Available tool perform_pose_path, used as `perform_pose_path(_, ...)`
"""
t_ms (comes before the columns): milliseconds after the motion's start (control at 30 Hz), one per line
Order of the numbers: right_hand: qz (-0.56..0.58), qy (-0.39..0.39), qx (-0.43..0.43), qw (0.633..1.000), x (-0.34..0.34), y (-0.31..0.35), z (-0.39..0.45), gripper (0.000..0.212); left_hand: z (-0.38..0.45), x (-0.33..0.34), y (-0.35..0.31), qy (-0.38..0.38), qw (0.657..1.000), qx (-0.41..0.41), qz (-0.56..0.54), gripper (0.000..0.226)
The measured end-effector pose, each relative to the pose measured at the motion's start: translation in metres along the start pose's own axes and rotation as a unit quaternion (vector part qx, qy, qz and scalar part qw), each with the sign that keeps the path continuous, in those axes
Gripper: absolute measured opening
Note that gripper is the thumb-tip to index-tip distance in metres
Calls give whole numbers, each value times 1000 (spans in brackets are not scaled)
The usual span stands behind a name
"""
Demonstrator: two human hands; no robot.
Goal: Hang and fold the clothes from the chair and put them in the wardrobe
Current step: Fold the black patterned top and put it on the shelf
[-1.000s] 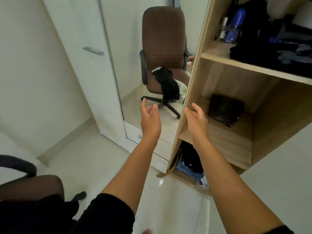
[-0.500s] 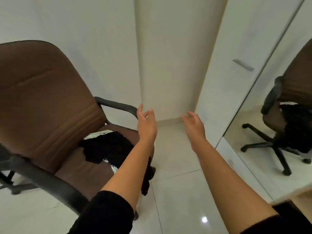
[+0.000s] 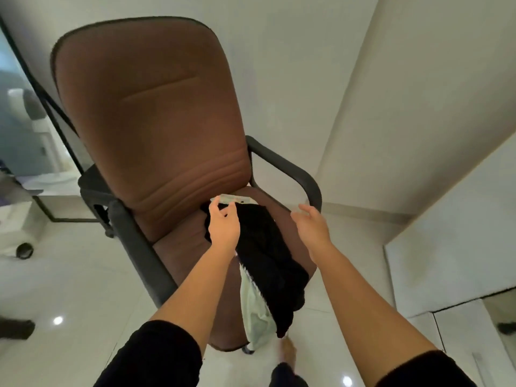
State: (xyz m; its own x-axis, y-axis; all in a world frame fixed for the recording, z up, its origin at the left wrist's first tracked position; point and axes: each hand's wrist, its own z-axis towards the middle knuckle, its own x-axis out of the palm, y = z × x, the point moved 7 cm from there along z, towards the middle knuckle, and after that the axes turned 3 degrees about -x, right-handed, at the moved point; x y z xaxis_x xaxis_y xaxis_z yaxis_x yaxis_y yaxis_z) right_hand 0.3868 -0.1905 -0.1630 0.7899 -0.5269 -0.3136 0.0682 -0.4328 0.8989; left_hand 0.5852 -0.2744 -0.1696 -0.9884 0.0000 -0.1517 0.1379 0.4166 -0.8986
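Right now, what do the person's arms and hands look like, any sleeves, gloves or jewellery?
Both forearms are bare below black sleeves pushed up near the elbows. The left hand and right hand are bare: no gloves, and no rings, watch or bracelets show.

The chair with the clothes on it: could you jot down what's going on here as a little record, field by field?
chair: brown office chair with dark armrests, facing the person
clothes: black garment heaped on the seat, draped over the front edge
under it: pale garment showing at the back and hanging off the front
left hand: left hand over the back of the pile, fingers loosely curled, holding nothing
right hand: right hand open, right of the pile, apart from it
floor: glossy white tiles
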Motion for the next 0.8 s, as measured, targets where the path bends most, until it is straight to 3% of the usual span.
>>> perform_pose_path(233, -104, 110, 53, 987, 61, -44, 105, 44, 84, 5, 43, -61, 990, -105, 65, 50)
perform_pose_path(467, -245, 210, 53, 945, 109, -82, 174, 41, 152, 10, 101, -93, 962, -195, 167, 51)
perform_pose_path(800, -362, 286, 22, 887, 192, -174, 218, 50, 235, 16, 193, -83, 931, -239, 263, 48)
